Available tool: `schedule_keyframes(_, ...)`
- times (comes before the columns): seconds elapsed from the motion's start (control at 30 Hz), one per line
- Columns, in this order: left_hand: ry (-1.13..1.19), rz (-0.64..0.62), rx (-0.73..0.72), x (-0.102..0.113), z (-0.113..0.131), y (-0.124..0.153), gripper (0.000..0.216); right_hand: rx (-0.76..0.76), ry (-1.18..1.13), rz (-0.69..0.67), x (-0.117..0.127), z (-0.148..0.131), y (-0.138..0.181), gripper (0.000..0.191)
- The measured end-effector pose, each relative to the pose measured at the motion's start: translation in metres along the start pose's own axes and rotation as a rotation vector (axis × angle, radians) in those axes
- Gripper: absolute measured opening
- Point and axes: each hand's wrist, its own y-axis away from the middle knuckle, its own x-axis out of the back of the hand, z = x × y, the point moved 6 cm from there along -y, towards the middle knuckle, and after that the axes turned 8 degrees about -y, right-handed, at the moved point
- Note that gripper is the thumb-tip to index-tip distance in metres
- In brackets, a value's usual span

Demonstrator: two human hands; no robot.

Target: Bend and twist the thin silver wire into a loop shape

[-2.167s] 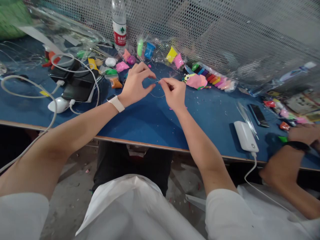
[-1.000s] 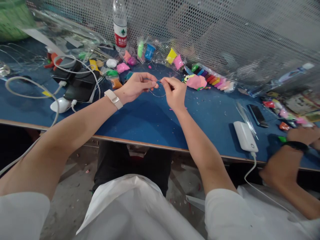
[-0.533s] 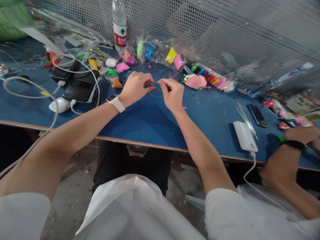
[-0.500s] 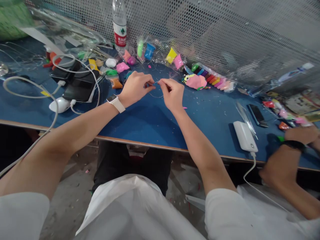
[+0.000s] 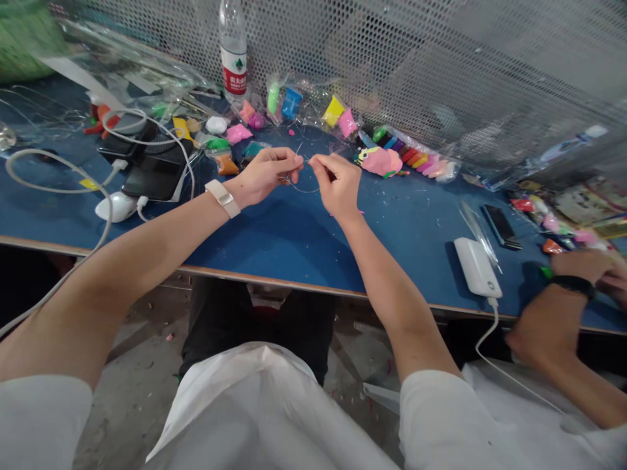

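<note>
Both my hands meet over the far middle of the blue table [image 5: 294, 241]. My left hand [image 5: 267, 175], with a white wristband, is curled, its thumb and fingers pinched on one end of a thin thread or wire [image 5: 304, 189] that loops down between the hands. My right hand [image 5: 337, 184] is closed too, pinching the other end. The thread is very fine and hard to make out. A pink clay figure [image 5: 381, 160] with yellow and green parts lies just right of my right hand.
Small bags of coloured clay [image 5: 336, 111] and a water bottle [image 5: 233, 49] line the mesh wall. Phones [image 5: 151, 176] with white cables lie at left. A white power bank [image 5: 476, 266] and a dark phone [image 5: 499, 225] lie at right, near another person's hands [image 5: 585, 264].
My left hand has rolled from spread fingers to a tighter pinch at the thread, palm turned more upward. My right hand has stayed nearly still. The other person's hands shifted slightly at right.
</note>
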Motion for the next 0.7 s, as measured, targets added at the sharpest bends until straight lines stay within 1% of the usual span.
schedule_keyframes(0.07,-0.059,0.073,-0.023,0.005,0.002,0.000,0.044,-0.012,-0.026,0.020,-0.001,-0.001,0.000,0.066)
schedule_keyframes(0.17,-0.295,0.219,-0.134,0.014,0.017,0.006,0.026,-0.089,-0.094,0.021,-0.007,0.003,0.001,0.070)
schedule_keyframes(0.23,-0.441,0.270,-0.181,0.018,0.025,0.010,0.017,-0.154,-0.150,0.008,-0.011,0.008,0.002,0.070)
schedule_keyframes(0.3,-0.547,0.274,-0.210,0.018,0.029,0.012,0.013,-0.189,-0.197,0.002,-0.014,0.010,0.003,0.068)
schedule_keyframes(0.43,-0.666,0.228,-0.248,0.016,0.030,0.012,0.009,-0.180,-0.213,-0.011,-0.015,0.008,0.002,0.062)
schedule_keyframes(0.7,-0.746,0.194,-0.307,0.018,0.035,0.011,0.028,-0.156,-0.154,0.030,-0.014,0.005,0.002,0.068)
